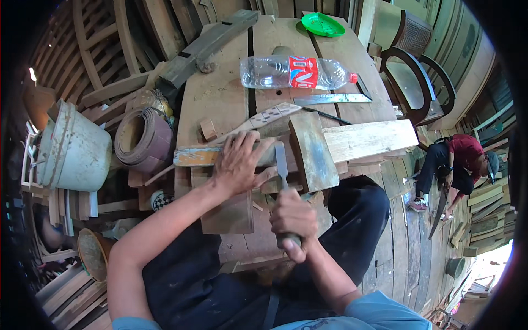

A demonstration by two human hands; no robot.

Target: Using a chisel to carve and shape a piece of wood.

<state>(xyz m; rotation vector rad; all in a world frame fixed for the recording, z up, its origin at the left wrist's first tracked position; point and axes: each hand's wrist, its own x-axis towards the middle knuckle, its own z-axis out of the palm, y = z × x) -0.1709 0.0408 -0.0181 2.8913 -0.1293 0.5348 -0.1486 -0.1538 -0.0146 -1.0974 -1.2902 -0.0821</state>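
Note:
My right hand (294, 217) is wrapped around the handle of a chisel (282, 165), its flat metal blade pointing away from me. The blade's tip meets a wooden bar (195, 156) with worn orange paint at its left end. Across that bar lies my left hand (239, 162), fingers bent over the far side and thumb close to the blade, gripping the wood. Just right of the blade, a thick wooden block (314, 151) sits tilted, with a pale board (374, 137) extending rightward from behind it.
On the wooden bench (220, 82) lie a clear plastic bottle (269, 72), a metal square (333, 99) and a green dish (323, 25). A white bucket (82, 148) and a rolled sheet (157, 137) stand left. At right, another person (465, 159) crouches with a saw (438, 214).

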